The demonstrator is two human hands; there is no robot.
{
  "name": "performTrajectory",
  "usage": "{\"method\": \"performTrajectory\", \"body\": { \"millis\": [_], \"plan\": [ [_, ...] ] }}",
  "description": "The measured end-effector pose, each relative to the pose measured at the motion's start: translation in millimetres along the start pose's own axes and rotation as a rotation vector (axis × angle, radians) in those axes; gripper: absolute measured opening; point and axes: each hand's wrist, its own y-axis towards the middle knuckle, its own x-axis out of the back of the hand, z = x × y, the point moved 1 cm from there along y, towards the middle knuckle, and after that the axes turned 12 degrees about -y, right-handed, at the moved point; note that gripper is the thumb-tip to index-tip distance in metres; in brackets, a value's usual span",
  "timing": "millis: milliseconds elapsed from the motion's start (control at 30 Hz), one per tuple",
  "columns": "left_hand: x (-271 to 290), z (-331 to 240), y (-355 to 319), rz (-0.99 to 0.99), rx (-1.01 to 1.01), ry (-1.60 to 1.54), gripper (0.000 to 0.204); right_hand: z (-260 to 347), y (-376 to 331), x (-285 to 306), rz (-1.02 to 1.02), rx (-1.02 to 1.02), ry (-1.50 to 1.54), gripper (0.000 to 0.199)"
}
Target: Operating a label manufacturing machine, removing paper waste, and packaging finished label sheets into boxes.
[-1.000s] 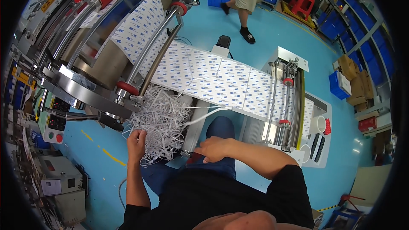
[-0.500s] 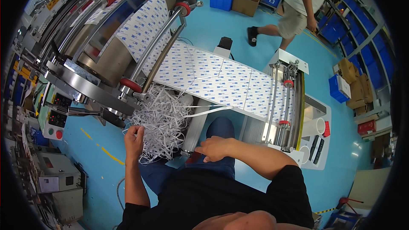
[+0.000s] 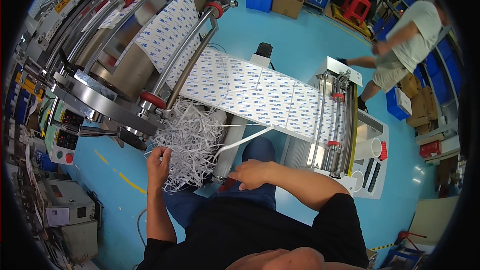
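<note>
Waste-strip clearing underway: left hand (image 3: 159, 162) pinches strands of the white trim tangle (image 3: 192, 142) under the roller; right hand (image 3: 254, 174), fingers loosely curled, rests on knee. Next probably needs a steady pull.

White blue-printed label web (image 3: 260, 90) across machine

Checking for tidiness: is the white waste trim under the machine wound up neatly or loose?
Loose: the white trim strips hang in a tangled heap, left hand gripping some.

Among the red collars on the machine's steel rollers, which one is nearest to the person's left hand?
The red collar at the roller's lower end, just above the white strip tangle that the left hand holds. The others sit higher or far right.
</note>
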Motion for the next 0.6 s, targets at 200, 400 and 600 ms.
{"method": "performTrajectory", "body": {
  "millis": [200, 400, 600],
  "plan": [
    [12, -6, 4, 0.059, -0.006, -0.008, 0.021, 0, 9, 6, 0.0, 0.001, 0.007, 0.055],
    [82, 57, 37, 0.125, 0.071, -0.003, 0.022, -1, 63, 41, -0.002, -0.004, 0.014, 0.054],
    [132, 133, 56, -0.005, 0.177, -0.101, 0.025, -3, 107, 68, 0.007, -0.007, 0.004, 0.054]
  ]
}}
